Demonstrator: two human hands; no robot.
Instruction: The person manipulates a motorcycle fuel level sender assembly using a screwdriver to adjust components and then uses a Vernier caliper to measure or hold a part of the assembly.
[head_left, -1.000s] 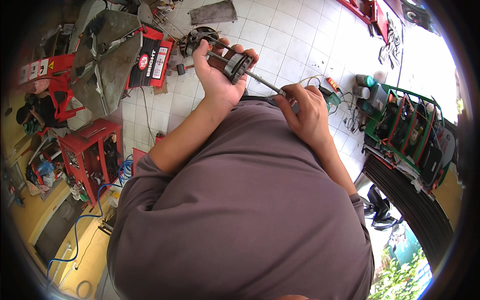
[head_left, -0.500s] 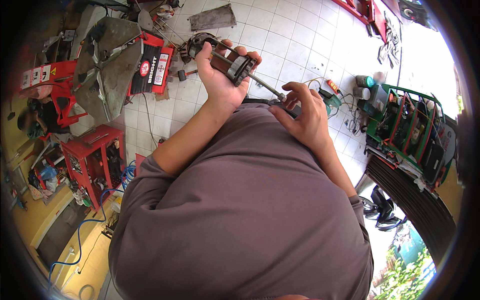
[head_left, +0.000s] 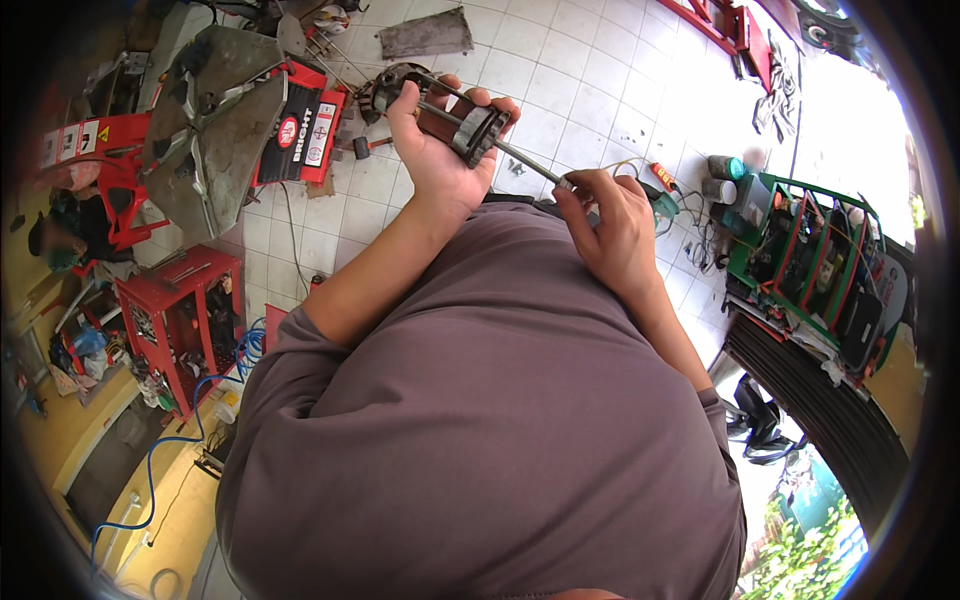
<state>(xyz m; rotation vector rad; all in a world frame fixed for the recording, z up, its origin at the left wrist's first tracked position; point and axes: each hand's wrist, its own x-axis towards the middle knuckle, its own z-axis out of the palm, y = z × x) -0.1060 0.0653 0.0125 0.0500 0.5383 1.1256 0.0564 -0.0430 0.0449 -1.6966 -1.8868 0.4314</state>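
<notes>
In my left hand [head_left: 445,150] is a dark metal tool that looks like a bearing puller [head_left: 478,135], with a silver ring, a toothed black plate and parallel rods. My fingers wrap round its far side and the thumb lies along its left. At its far end is a rounded metal part [head_left: 392,88], partly hidden by the thumb. A long thin screw rod [head_left: 528,162] runs from the plate down to the right. My right hand [head_left: 612,215] closes thumb and fingertips on the rod's end, which the fingers mostly cover.
Left, beyond my arm, stand a tyre changer with a metal turntable [head_left: 215,130] and a red tool cart [head_left: 185,270]. A hammer [head_left: 370,148] lies on the tiled floor. At right are a green rack [head_left: 810,270], cans [head_left: 722,180] and cables [head_left: 700,240]. Someone crouches far left.
My right thumb and fingers have closed onto the rod's end, where they were more spread before. The left hand keeps its hold on the puller with little movement.
</notes>
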